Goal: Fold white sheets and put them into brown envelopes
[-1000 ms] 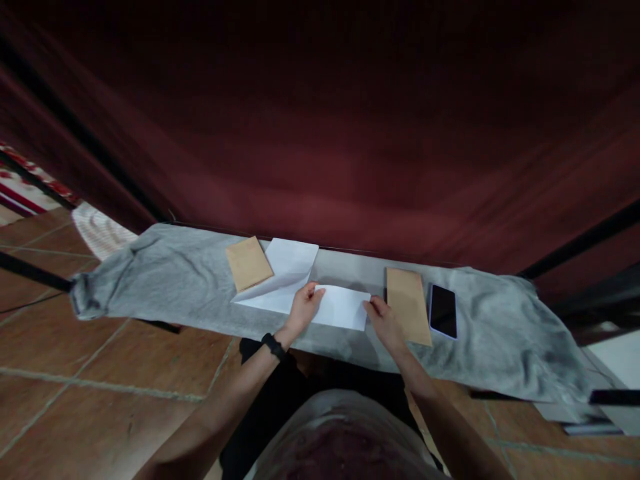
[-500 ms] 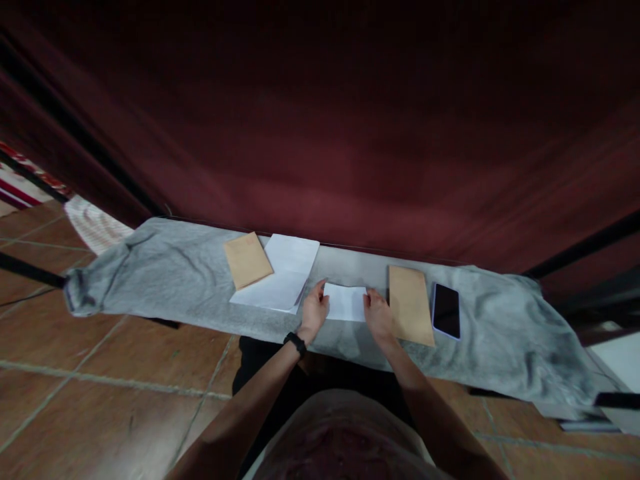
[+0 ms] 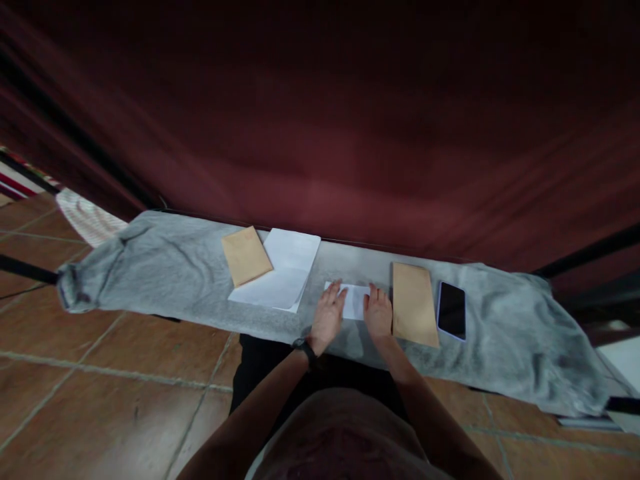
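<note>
A small folded sheet of white paper [image 3: 354, 303] lies on the grey cloth in front of me. Across its left part rests my left hand [image 3: 329, 316], fingers stretched out flat and a black band on the wrist. My right hand [image 3: 378, 313] lies on the paper's right end, its fingers also extended. Both hands hide the two ends of the sheet. Just right of my right hand is a brown envelope [image 3: 415, 303]. To the left, a second brown envelope [image 3: 246, 256] overlaps larger white sheets [image 3: 290, 263].
A phone [image 3: 452, 311] with a dark screen lies right of the envelope. The grey cloth [image 3: 165, 267] covers a narrow bench. Behind it hangs a dark red curtain [image 3: 320, 167]. Brown floor tiles [image 3: 100, 400] show below, and black bars stand at both ends.
My fingers have gone from gripping the paper's two ends to lying flat over it. The view has shifted slightly; the envelopes, sheets and phone stay in place.
</note>
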`<state>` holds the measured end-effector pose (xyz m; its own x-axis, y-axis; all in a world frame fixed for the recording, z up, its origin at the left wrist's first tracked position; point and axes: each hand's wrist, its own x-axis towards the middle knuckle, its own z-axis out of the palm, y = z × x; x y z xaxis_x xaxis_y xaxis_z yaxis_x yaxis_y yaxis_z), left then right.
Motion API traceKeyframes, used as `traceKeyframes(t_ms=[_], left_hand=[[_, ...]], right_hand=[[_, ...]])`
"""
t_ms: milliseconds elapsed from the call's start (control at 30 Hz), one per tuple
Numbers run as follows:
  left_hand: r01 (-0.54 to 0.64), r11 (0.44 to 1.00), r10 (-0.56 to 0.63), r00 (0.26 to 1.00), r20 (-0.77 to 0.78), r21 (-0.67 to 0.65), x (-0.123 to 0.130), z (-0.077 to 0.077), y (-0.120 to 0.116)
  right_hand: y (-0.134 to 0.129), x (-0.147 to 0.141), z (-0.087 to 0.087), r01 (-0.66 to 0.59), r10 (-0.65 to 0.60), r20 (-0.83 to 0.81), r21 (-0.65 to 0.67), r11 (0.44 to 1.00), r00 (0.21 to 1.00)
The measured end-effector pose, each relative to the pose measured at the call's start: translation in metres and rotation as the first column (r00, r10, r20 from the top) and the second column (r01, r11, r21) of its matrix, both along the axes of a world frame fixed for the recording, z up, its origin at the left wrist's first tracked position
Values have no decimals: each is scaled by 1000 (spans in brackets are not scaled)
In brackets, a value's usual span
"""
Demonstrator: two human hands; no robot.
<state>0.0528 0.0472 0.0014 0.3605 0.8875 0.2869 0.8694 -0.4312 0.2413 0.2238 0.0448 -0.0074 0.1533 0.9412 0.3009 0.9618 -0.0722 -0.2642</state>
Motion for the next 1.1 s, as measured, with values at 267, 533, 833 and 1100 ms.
traceKeyframes(t_ms=[267,533,833,1100], left_hand=[[146,986,-152,986,-68,-83,8,-11,-12],[124,988,-120,992,45,-87,7,-17,-12],[-10,995,13,999,35,-96,-11,-15,-9],[-86,992,92,994,66,-94,-26,-11,-9]], right_hand=[[-13,-36,-2,-285,289,-242,52,957,926],[-22,-39,-5,-350,343,-72,-131,928,937],[-28,-28,-15,-253,255,31,-72,965,966],[-37,-17,-19,-171,172,27,-30,985,985]])
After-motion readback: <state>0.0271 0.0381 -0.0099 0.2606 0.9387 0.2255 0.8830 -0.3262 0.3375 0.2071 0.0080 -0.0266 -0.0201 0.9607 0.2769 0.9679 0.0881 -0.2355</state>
